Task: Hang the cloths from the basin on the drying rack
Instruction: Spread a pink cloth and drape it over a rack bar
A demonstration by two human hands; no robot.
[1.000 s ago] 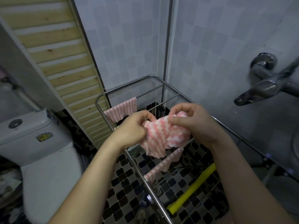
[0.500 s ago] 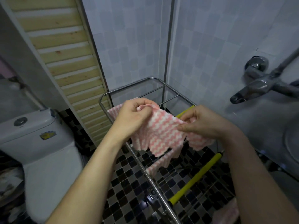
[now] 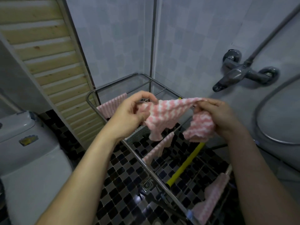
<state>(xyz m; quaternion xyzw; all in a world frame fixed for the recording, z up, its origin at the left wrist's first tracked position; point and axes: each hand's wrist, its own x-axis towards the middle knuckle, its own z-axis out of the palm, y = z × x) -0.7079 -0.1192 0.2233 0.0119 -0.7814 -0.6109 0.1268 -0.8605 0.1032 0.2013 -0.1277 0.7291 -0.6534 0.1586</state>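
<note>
Cloth (image 3: 164, 114) pulled wider vs prev | hands L (image 3: 128, 116), R (image 3: 224, 117) pinch it | rack (image 3: 139, 159): 3 cloths (image 3: 112, 104)

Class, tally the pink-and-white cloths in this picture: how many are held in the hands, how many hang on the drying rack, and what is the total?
Held cloth, gripped by left hand and right hand: 1
Hanging on drying rack (far cloth, middle cloth, near cloth): 3
Total: 4

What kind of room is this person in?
Most likely a small bathroom: a toilet stands at the left, a shower mixer tap is fixed to the tiled wall, and the floor is mosaic tile.
</note>
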